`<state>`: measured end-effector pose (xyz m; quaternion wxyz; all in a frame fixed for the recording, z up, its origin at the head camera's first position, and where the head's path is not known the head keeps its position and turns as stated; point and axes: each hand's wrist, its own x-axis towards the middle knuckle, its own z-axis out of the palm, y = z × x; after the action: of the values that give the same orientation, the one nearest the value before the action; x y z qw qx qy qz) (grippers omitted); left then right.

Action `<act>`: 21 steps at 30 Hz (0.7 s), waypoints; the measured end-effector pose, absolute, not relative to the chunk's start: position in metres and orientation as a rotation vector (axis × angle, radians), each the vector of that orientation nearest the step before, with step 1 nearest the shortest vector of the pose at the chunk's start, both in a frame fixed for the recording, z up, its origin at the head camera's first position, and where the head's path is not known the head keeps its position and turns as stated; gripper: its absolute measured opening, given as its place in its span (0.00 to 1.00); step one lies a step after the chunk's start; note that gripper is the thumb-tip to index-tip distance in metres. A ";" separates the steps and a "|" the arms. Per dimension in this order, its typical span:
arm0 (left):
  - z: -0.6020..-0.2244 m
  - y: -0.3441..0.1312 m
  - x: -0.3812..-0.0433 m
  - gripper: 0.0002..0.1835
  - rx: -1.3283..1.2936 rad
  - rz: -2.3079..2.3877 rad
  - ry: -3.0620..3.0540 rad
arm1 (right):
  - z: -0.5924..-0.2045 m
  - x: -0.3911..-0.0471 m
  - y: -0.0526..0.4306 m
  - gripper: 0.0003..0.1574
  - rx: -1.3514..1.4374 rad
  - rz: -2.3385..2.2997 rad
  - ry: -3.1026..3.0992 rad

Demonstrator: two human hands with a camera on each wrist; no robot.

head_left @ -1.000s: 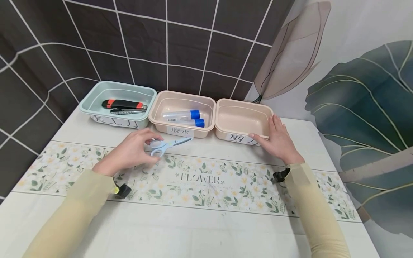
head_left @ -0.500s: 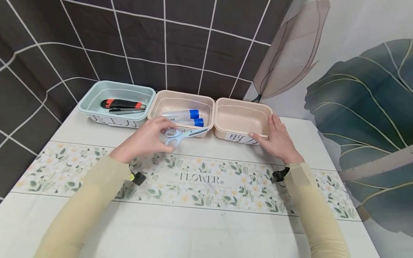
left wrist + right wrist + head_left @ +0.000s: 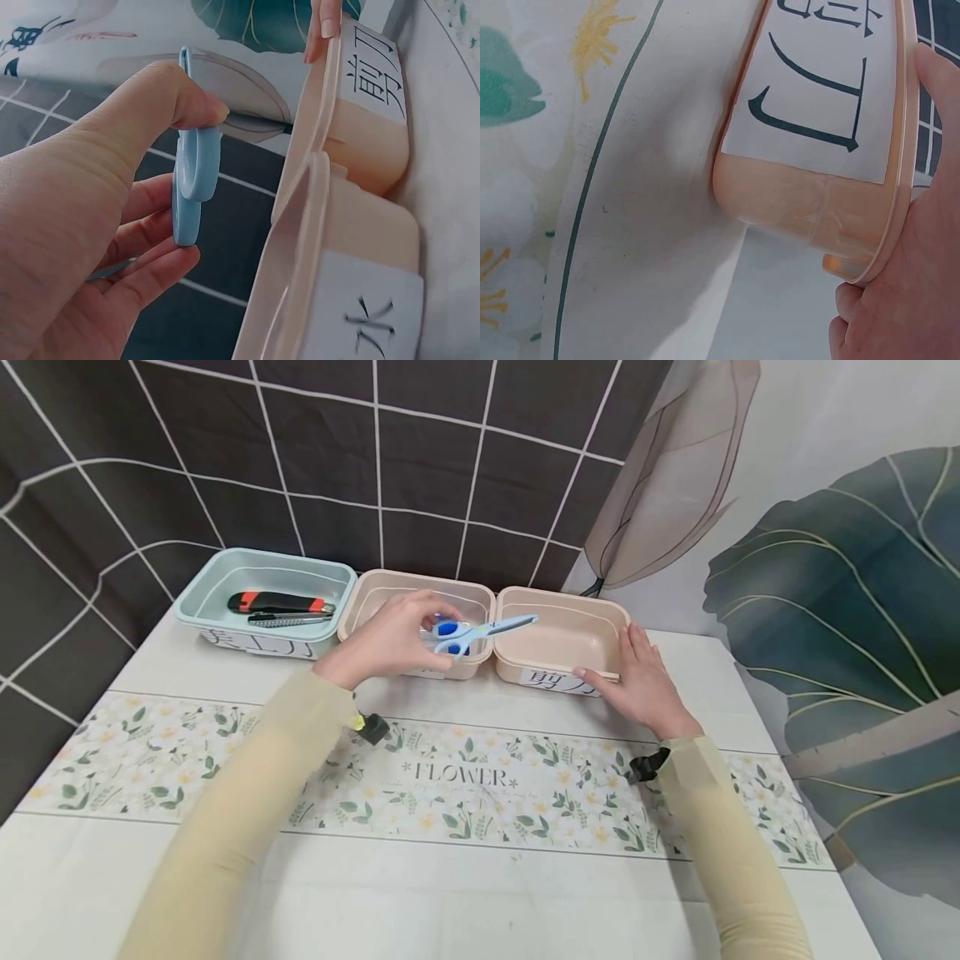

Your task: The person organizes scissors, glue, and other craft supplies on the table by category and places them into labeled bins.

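Note:
Light-blue scissors (image 3: 480, 632) are pinched by the handle loops between the thumb and fingers of my left hand (image 3: 401, 635). In the head view they hang over the middle beige bin (image 3: 367, 589), blades pointing right across the near rim of the right beige bin (image 3: 517, 670). The left wrist view shows the blue handles (image 3: 199, 165) edge-on between thumb and fingers. My right hand (image 3: 647, 685) rests on the right bin's right end, thumb along the front rim and fingers at the side. Blue-capped glue tubes (image 3: 448, 628) lie in the middle bin, partly hidden by my left hand.
A light-blue bin (image 3: 197, 602) on the left contains a black-and-red utility knife (image 3: 277, 602) and a slim grey cutter (image 3: 288, 620). The bins stand in a row before a dark gridded backdrop (image 3: 420, 460). A floral strip (image 3: 465, 793) crosses the white table (image 3: 420, 893).
My left hand has carried the scissors up and to the right, from the table in front of the bins to above the middle bin. My right hand stays on the right bin.

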<state>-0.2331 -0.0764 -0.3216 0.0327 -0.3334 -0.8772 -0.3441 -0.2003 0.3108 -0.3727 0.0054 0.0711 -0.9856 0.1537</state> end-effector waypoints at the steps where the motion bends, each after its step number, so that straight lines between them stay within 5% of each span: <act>1: -0.320 -0.072 -0.236 0.25 -1.040 -1.065 -2.701 | -0.373 -0.200 0.311 0.71 0.219 0.483 -3.086; 21: -0.324 0.022 -0.287 0.27 -1.163 -0.917 -2.848 | -0.373 -0.199 0.313 0.70 0.229 0.476 -3.075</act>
<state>-0.2871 0.0220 -0.3235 -0.0343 -0.3620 -0.8867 -0.2855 -0.1994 0.3129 -0.3733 0.0106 0.0735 -0.9855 0.1526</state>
